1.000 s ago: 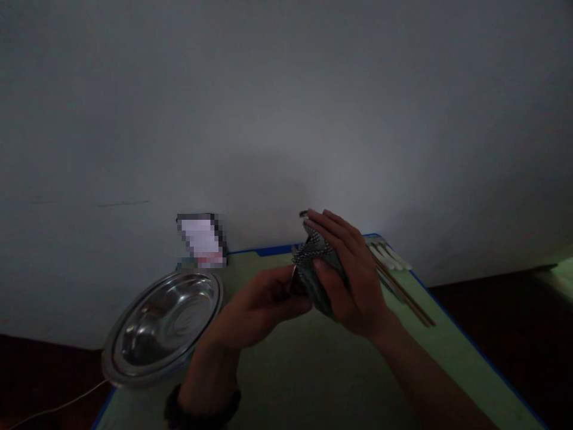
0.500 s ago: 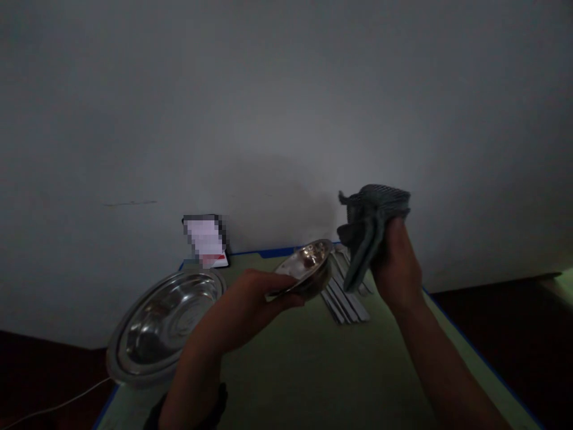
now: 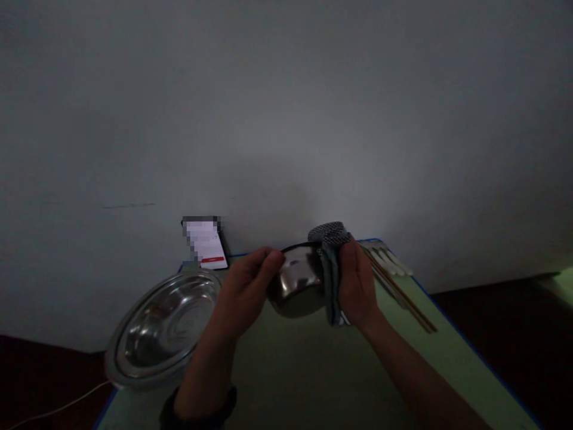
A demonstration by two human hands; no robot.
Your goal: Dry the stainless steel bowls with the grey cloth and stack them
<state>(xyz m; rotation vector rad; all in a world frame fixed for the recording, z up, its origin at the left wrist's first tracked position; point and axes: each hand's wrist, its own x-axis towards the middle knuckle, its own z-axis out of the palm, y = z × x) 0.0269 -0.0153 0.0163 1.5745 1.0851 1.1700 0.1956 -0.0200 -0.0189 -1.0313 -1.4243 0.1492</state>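
Observation:
A shiny metal bowl (image 3: 299, 280) is held up above the table, tipped so that its outer side faces me. My left hand (image 3: 250, 286) grips its left rim, thumb on the near side. On the bowl's right side, my right hand (image 3: 358, 283) is closed on a folded grey-green cloth (image 3: 330, 275) with a dark patterned part. The cloth lies over the rim and against the outer wall. The inside of the bowl is hidden from me.
A large metal basin (image 3: 152, 328) stands at the table's left, partly behind my left forearm. A phone (image 3: 208, 242) leans on the wall at the back. Chopsticks (image 3: 403, 292) and several pale-handled utensils (image 3: 389, 260) lie at the right edge of the green table (image 3: 313, 370).
The bowl has turned, from showing its inside to showing its outer wall. My right hand has come left and down, bringing the cloth from apart onto the bowl. Chopsticks are now uncovered.

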